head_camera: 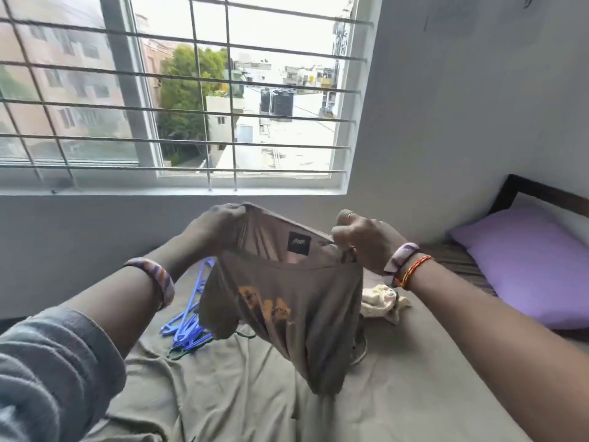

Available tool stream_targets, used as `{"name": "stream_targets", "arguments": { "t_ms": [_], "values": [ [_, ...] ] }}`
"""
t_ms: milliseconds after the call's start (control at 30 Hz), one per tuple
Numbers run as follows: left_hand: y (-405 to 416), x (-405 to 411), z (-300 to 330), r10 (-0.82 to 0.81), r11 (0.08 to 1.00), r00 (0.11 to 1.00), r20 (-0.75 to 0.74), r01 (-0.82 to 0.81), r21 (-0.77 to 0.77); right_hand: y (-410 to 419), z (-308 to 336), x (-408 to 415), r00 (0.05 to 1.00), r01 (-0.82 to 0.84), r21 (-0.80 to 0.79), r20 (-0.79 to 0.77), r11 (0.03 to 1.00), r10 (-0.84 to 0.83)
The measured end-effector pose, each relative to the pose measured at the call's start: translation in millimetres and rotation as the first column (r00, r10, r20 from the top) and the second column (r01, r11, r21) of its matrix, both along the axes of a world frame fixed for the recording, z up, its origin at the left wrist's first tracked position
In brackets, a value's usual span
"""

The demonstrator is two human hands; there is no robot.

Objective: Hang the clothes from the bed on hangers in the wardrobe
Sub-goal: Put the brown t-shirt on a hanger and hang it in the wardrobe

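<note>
A grey-brown T-shirt (287,311) with an orange print and a black neck label hangs above the bed (414,378). My left hand (220,221) grips the collar at its left side. My right hand (360,237) grips the collar's right side, and the neck opening is stretched between them. Several blue plastic hangers (188,317) lie in a pile on the bed, left of the shirt and below my left forearm. A crumpled cream garment (381,301) lies on the bed just right of the shirt. The wardrobe is out of view.
A purple pillow (522,266) rests at the head of the bed on the right, against a dark headboard (541,191). A barred window (191,100) fills the wall behind the bed. A grey-green sheet covers the mattress.
</note>
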State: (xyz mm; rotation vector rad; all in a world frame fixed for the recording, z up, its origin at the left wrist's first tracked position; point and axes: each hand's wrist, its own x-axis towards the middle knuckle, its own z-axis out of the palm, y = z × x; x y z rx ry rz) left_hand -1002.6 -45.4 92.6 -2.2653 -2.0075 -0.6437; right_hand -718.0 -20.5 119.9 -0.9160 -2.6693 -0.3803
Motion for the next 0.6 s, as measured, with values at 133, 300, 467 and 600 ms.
{"name": "stream_targets", "arguments": {
  "t_ms": [133,300,467,600],
  "values": [
    [-36,3,45,0.372,0.883,0.819,0.437,-0.457,0.106,-8,-2,-24,0.979,-0.085,0.182,0.196,0.98,0.048],
    [-77,-11,59,0.496,0.743,0.852,0.17,-0.517,0.426,1,8,-57,0.984,0.153,-0.248,-0.054,0.957,-0.171],
    [-104,25,80,0.156,0.856,0.985,-0.077,-0.096,0.509,-56,6,-123,0.921,-0.286,-0.547,-0.384,0.787,0.068],
    [-124,47,95,0.144,0.847,0.984,-0.107,-0.067,0.527,-57,-14,-140,0.884,-0.093,-0.687,-0.39,0.721,-0.258]
  ]
}}
